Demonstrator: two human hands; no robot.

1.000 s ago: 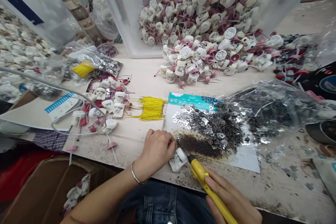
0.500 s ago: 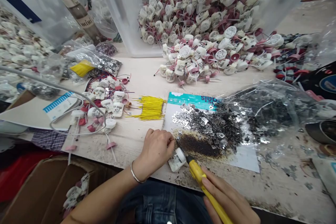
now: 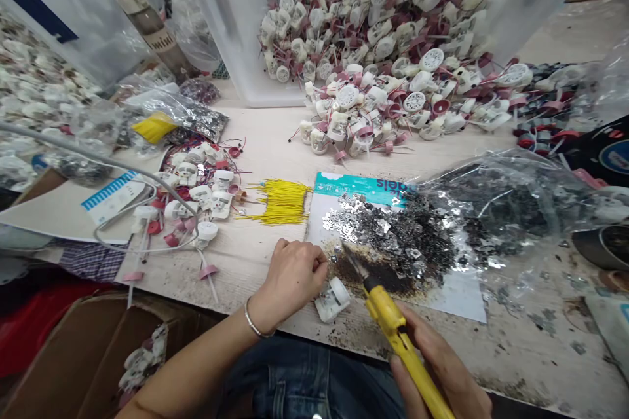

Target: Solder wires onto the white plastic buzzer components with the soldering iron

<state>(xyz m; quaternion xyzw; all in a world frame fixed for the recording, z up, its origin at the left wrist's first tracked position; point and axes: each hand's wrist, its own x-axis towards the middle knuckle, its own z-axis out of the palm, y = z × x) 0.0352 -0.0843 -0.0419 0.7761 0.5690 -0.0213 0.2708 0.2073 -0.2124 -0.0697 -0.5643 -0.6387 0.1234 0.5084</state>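
Note:
My left hand (image 3: 292,278) rests closed on the table edge, fingers pinched by a small white plastic part (image 3: 333,299) that lies just right of it; what the fingertips hold is too small to name. My right hand (image 3: 442,373) grips a yellow-handled soldering iron (image 3: 393,327), whose dark tip points up-left over the scorched patch (image 3: 373,272) beside a heap of small silvery metal pieces (image 3: 393,229) on a white and teal sheet (image 3: 363,186).
A bundle of yellow wires (image 3: 282,201) lies left of the sheet. White and pink parts (image 3: 201,190) sit at left, with a big pile (image 3: 383,46) spilling from a clear bin. A plastic bag of metal bits (image 3: 506,203) lies right. A cardboard box (image 3: 73,353) stands below left.
The soldering iron has lifted off the white part and swung right, its tip now over the scorched patch. My left hand has stayed put.

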